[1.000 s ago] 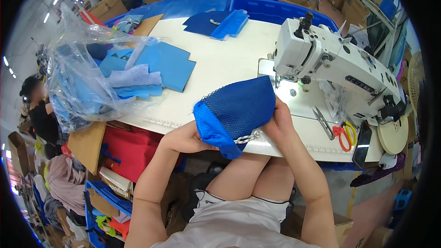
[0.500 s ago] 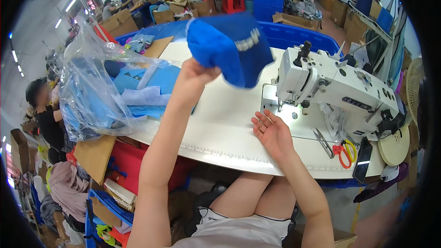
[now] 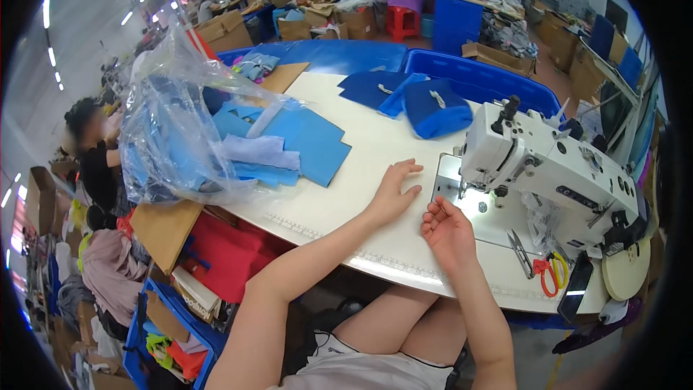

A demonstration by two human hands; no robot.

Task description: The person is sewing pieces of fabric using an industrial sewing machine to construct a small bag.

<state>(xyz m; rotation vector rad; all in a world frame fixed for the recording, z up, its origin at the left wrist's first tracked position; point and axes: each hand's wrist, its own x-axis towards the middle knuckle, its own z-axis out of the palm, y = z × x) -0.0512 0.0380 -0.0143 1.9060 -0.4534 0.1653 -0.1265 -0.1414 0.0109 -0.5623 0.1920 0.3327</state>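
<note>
My left hand (image 3: 394, 192) is empty above the white sewing table (image 3: 325, 206), its fingers apart and pointing toward the sewing machine (image 3: 552, 162). Just right of it, my right hand (image 3: 449, 235) is palm up in front of the lit needle area. Its fingers are curled in toward the thumb; anything between them is too small to make out. Beyond my hands, a blue sewn fabric piece (image 3: 438, 112) with a pale mark lies near the table's far edge. A second dark blue piece (image 3: 372, 89) sits left of it, partly overlapped.
A clear plastic bag (image 3: 170, 137) with light blue fabric panels (image 3: 317, 152) covers the table's left. Thread snips (image 3: 520, 254), red-and-yellow-handled scissors (image 3: 548, 274) and a phone (image 3: 575, 289) lie at right. Behind the table is a blue bin (image 3: 491, 87). Other people work further off.
My left hand has let go of the blue fabric piece, now at the far edge, and come down beside my right hand. The right fingers have curled in. The view has shifted.
</note>
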